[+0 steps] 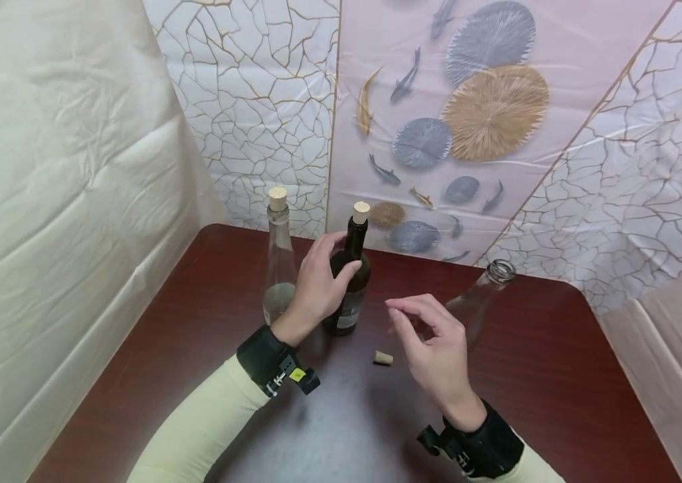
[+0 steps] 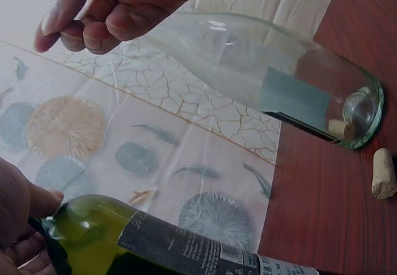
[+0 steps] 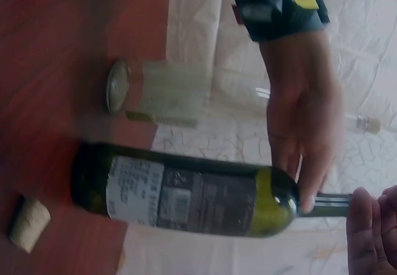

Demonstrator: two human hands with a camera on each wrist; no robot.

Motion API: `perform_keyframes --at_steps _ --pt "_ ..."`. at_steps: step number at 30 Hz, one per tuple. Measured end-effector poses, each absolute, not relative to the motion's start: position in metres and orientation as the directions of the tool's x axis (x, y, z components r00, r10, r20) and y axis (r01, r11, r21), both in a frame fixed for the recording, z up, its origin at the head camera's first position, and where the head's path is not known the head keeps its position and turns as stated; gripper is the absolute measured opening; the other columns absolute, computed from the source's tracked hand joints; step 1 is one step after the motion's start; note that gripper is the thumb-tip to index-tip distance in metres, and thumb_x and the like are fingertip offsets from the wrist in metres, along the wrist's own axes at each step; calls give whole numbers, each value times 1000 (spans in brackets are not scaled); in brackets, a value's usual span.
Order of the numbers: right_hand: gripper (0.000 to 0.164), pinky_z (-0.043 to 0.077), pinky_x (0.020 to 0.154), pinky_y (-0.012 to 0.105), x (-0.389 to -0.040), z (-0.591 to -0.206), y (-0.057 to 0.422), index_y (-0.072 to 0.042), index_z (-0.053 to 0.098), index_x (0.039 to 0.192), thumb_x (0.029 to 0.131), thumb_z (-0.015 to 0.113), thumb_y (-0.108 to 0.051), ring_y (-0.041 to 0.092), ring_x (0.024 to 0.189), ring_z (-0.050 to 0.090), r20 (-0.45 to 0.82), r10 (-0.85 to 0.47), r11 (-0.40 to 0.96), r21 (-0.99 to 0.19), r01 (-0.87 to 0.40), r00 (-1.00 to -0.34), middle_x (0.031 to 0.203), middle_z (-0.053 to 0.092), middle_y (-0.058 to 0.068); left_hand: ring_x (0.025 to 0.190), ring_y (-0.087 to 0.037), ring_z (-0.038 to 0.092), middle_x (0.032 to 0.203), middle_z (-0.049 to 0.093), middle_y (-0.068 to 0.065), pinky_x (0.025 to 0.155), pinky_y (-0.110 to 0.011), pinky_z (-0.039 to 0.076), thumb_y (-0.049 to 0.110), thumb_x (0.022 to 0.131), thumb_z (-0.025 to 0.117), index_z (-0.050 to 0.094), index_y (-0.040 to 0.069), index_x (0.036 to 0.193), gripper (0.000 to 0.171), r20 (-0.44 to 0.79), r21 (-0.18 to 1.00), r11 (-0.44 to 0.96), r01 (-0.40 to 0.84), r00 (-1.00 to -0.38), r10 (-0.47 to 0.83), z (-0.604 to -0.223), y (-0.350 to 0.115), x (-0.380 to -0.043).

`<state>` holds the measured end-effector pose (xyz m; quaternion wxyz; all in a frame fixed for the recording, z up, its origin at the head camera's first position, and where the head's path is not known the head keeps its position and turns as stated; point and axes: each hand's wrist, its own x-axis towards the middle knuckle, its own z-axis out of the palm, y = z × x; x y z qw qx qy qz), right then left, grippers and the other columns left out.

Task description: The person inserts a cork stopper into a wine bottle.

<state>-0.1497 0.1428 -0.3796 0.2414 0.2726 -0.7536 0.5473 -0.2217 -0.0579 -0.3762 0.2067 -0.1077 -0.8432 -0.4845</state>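
Note:
My left hand (image 1: 319, 278) grips a dark green wine bottle (image 1: 353, 285) around its shoulder and lower neck. The bottle stands upright with a pale cork (image 1: 361, 212) in its mouth. To its right hovers my right hand (image 1: 434, 342), thumb and index fingertips close together, nothing visible between them. Partly behind that hand stands an uncorked clear bottle (image 1: 478, 302). A loose cork (image 1: 383, 359) lies on the table between the green bottle and my right hand. In the left wrist view, a second small cork (image 2: 340, 128) shows through the clear bottle's base.
Left of the green bottle stands another clear bottle (image 1: 280, 258), its mouth topped by a cork (image 1: 277, 198). The dark red-brown table (image 1: 153, 376) ends at a patterned cloth backdrop (image 1: 256, 100). A plain pale cloth (image 1: 63, 168) hangs along the left side.

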Motion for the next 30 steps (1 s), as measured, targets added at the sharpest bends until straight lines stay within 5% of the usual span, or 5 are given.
perform_keyframes --at_steps 7,15,25,30 --pt "25 57 69 19 -152 -381 152 -6 77 113 94 69 9 16 76 68 637 -131 243 -722 -648 -759 91 69 5 140 -29 49 154 45 -13 114 -51 48 23 96 78 45 10 153 67 568 747 435 502 -822 -27 -389 -62 -198" --pt "22 56 70 20 -147 -392 166 -6 78 109 94 69 8 13 74 67 627 -93 266 -733 -626 -774 84 69 5 112 -24 64 124 62 -16 102 -27 55 1 88 76 63 1 127 41 752 639 243 730 -659 5 -436 -87 -161" --pt "12 54 58 21 -141 -434 167 -3 78 105 97 70 1 16 69 67 483 -7 244 -848 -470 -876 82 68 5 107 -20 69 116 62 -19 95 -27 61 -12 93 66 63 -6 120 27 629 774 112 623 -778 -16 -484 -104 -135" --pt "11 57 60 23 -138 -455 163 3 77 105 97 69 3 13 68 67 442 45 190 -884 -426 -896 80 67 9 111 -13 68 115 60 -25 95 -26 61 -13 94 64 61 -11 119 25 621 783 84 616 -782 -54 -496 -109 -130"
